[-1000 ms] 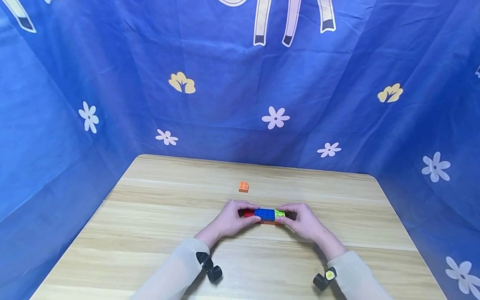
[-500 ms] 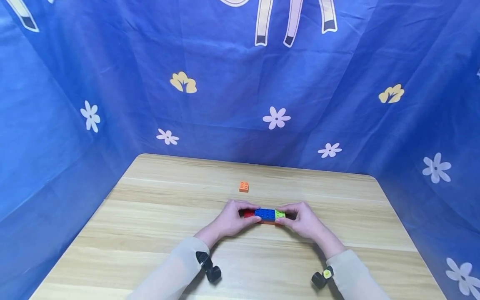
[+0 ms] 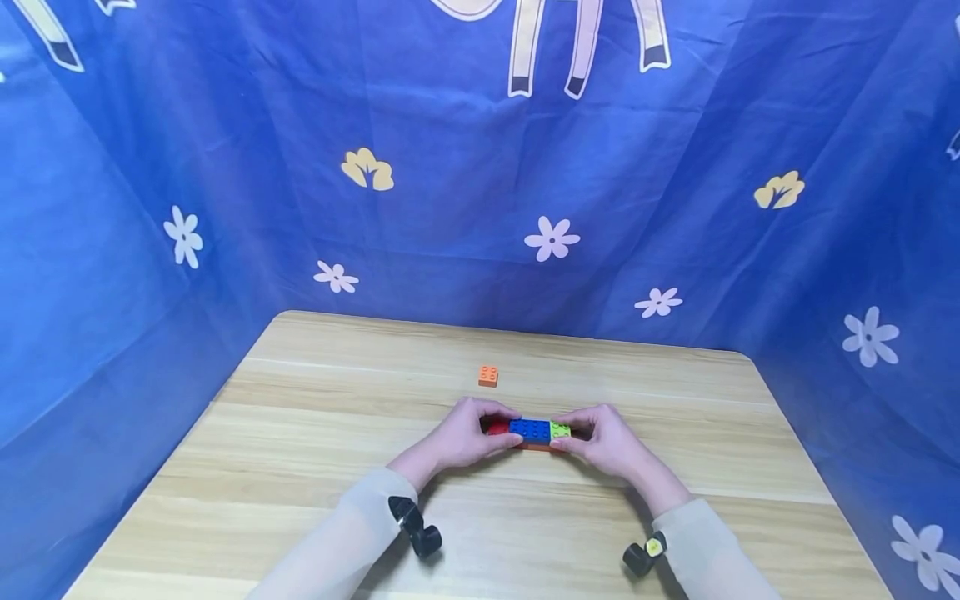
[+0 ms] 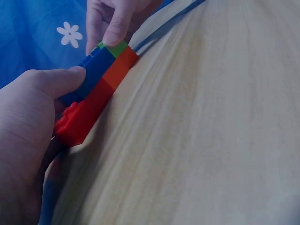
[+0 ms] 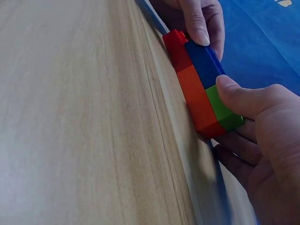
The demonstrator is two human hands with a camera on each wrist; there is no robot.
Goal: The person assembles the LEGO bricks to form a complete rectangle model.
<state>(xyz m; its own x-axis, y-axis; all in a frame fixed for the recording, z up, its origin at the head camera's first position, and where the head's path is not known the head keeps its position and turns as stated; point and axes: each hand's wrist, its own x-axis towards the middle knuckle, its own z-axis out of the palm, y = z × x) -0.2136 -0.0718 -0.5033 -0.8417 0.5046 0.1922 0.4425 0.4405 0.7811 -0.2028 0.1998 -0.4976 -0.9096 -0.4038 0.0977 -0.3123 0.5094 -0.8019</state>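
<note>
A two-layer block of toy building bricks lies on the table between both hands. Its lower layer has a red brick (image 4: pixel 84 123) at the left end and an orange brick (image 5: pixel 197 101) at the right end. On top sit a blue brick (image 3: pixel 531 429) and, right of it, a smaller light green brick (image 3: pixel 560 428). My left hand (image 3: pixel 459 439) pinches the blue brick near its left end, thumb on the near side. With thumb and fingers, my right hand (image 3: pixel 609 443) grips the green brick; that thumb lies near the seam with the blue one. Fingers behind the block are partly hidden.
A loose orange brick (image 3: pixel 488 377) with studs up lies farther back, left of the block's middle. The wooden table (image 3: pixel 330 383) is bounded by blue patterned cloth (image 3: pixel 450 208) at the back and both sides.
</note>
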